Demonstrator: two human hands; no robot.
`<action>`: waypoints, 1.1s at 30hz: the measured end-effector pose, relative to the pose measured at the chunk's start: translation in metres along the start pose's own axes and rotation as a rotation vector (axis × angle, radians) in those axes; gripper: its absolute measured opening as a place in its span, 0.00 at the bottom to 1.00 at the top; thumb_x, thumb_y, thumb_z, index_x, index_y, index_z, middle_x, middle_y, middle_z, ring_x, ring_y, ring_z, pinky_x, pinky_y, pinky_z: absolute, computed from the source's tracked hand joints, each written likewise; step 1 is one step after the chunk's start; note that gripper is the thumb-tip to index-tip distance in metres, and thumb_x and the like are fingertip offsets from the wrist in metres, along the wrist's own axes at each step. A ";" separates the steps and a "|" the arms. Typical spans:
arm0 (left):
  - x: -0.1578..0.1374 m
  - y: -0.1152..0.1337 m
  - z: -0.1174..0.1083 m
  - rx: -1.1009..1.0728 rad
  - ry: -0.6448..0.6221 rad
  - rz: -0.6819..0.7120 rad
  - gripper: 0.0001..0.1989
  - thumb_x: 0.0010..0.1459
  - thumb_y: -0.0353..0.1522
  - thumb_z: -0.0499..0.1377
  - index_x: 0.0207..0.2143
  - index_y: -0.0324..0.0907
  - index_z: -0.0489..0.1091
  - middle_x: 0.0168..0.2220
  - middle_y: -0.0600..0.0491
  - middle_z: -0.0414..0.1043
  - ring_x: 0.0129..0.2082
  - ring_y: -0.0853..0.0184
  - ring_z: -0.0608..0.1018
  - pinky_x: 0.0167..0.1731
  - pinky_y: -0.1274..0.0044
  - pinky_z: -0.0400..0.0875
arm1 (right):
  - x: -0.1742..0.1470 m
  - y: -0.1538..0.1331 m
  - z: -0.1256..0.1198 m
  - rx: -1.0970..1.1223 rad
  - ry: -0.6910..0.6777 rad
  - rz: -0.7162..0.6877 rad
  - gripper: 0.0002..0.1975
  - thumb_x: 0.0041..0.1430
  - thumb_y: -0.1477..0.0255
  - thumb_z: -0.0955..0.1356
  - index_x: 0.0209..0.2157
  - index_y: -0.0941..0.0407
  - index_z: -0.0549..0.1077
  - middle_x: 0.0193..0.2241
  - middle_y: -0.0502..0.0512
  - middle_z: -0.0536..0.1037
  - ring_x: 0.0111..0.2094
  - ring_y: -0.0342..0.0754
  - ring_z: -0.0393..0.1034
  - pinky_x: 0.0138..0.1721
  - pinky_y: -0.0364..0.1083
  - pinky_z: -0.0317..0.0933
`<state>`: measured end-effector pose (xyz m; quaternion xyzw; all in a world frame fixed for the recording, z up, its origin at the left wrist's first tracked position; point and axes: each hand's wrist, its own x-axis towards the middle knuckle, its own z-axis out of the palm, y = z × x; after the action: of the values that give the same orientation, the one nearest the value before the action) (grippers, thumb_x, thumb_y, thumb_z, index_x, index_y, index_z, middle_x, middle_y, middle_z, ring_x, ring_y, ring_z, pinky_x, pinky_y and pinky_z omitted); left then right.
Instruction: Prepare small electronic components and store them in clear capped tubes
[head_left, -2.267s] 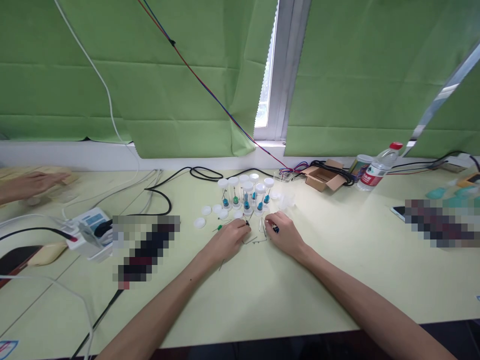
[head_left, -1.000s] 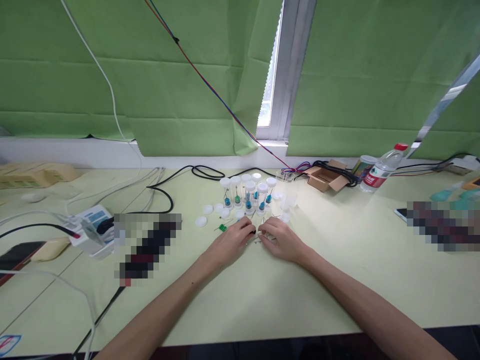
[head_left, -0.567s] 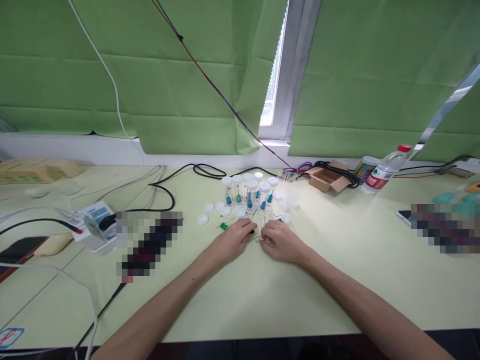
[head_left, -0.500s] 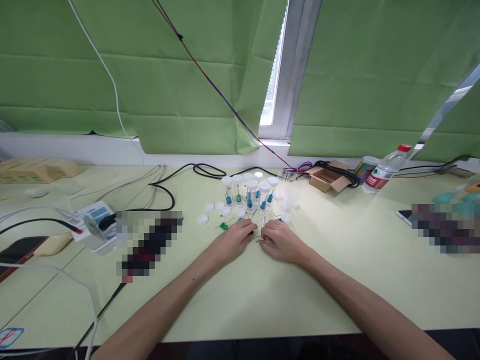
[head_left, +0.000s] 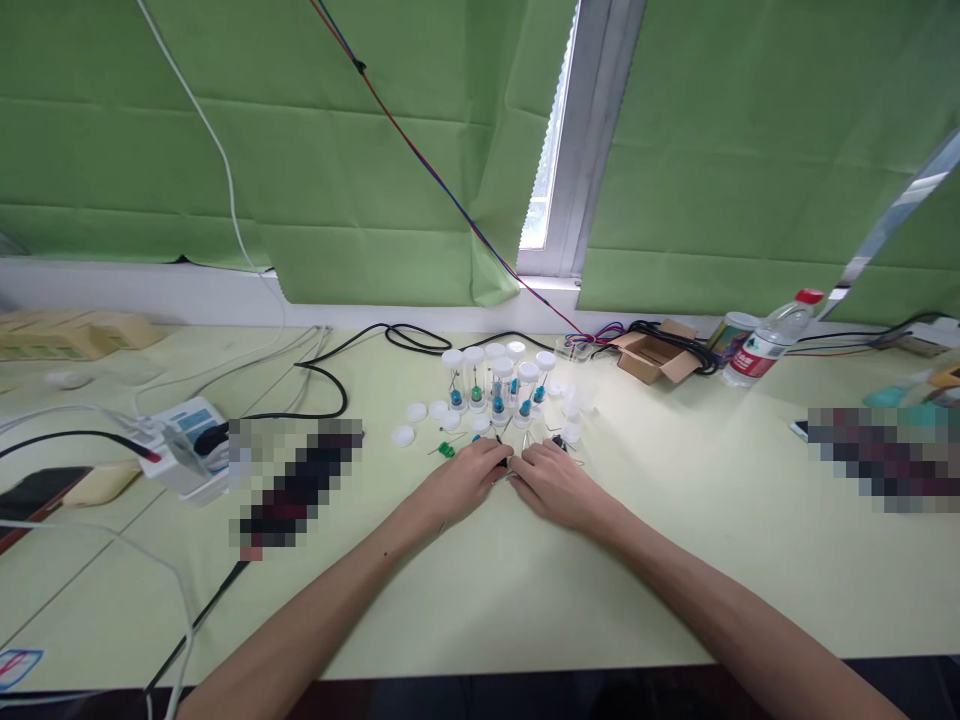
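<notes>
My left hand [head_left: 477, 472] rests low over the table, its fingers closed on a small black piece [head_left: 503, 461]. Close beside it, my right hand [head_left: 556, 484] has its fingers bent into a pinch; what they hold is hidden, though thin metal wires show around the fingertips. Just beyond both hands stands a cluster of clear tubes with white caps [head_left: 502, 368], holding blue or green parts with thin metal stems. Loose green parts [head_left: 447, 450] lie left of my left hand. Another small black part [head_left: 559, 441] lies beyond my right knuckles.
Several white round lids [head_left: 403, 436] lie left of the tubes. An open cardboard box [head_left: 654, 358] and a tilted water bottle [head_left: 772, 340] are at the back right. A white power strip [head_left: 184, 440] and cables occupy the left. A phone [head_left: 799, 430] lies at right.
My right hand has shifted slightly left, so its fingertips now meet those of my left hand. The black part beyond my right knuckles shows more clearly.
</notes>
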<state>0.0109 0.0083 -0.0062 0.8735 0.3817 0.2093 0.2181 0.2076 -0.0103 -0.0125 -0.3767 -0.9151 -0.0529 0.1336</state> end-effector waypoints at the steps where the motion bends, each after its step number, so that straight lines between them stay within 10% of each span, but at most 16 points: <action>1: 0.000 0.000 0.000 0.005 0.000 0.007 0.10 0.64 0.28 0.48 0.38 0.43 0.69 0.37 0.50 0.70 0.38 0.64 0.72 0.36 0.75 0.66 | 0.000 -0.001 0.000 -0.026 -0.007 -0.006 0.08 0.68 0.73 0.58 0.36 0.58 0.67 0.28 0.55 0.72 0.32 0.49 0.65 0.37 0.48 0.53; 19: 0.002 -0.003 0.002 0.123 0.200 0.081 0.11 0.64 0.27 0.48 0.39 0.42 0.71 0.39 0.49 0.71 0.36 0.66 0.74 0.35 0.74 0.68 | 0.000 -0.014 -0.001 -0.253 -0.118 0.013 0.09 0.58 0.86 0.60 0.35 0.59 0.66 0.28 0.56 0.71 0.30 0.52 0.65 0.36 0.49 0.53; 33: 0.007 0.003 0.004 -0.353 0.434 -0.181 0.10 0.57 0.35 0.60 0.41 0.42 0.74 0.37 0.51 0.76 0.35 0.65 0.75 0.37 0.73 0.70 | 0.003 -0.010 0.005 -0.013 0.054 0.176 0.10 0.67 0.78 0.58 0.32 0.57 0.64 0.30 0.56 0.72 0.32 0.51 0.65 0.37 0.47 0.55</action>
<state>0.0187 0.0113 -0.0064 0.7194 0.4533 0.4340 0.2976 0.1973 -0.0141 -0.0159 -0.4550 -0.8742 -0.0570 0.1601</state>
